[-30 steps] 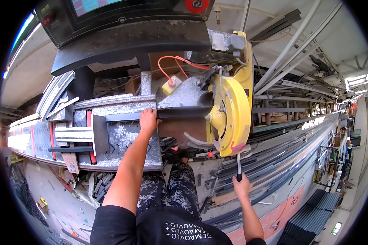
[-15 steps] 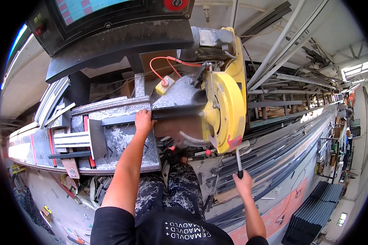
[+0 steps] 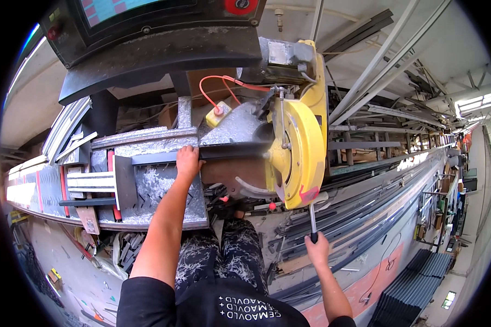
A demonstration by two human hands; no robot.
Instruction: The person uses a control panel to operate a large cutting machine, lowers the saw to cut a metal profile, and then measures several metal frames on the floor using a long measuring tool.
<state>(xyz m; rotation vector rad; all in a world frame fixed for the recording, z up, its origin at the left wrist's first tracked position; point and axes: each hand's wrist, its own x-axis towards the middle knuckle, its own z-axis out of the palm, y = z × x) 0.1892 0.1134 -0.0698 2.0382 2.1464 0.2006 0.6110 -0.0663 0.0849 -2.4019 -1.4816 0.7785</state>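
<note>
A long dark grey metal profile (image 3: 155, 158) lies across the chip-covered saw table (image 3: 166, 185), running right toward the blade guard. My left hand (image 3: 188, 162) is closed over the profile near the table's right edge, pressing it at the back fence. On the right, a yellow round blade guard (image 3: 303, 152) belongs to a cut-off saw. A metal bar handle (image 3: 312, 219) with a black grip sticks out below it. My right hand (image 3: 318, 249) wraps round that grip. The blade itself is hidden by the guard.
A control panel with a lit screen (image 3: 112, 10) and red button (image 3: 241, 5) overhangs the saw. A grey stop plate (image 3: 126, 182) stands at the profile's left end. A red hose (image 3: 218, 79) curves behind. Long profiles (image 3: 360, 210) lie in stacks to the right.
The yellow guard and its handle have come slightly toward me with my right hand. My left hand stays on the profile. The whole view has shifted a little.
</note>
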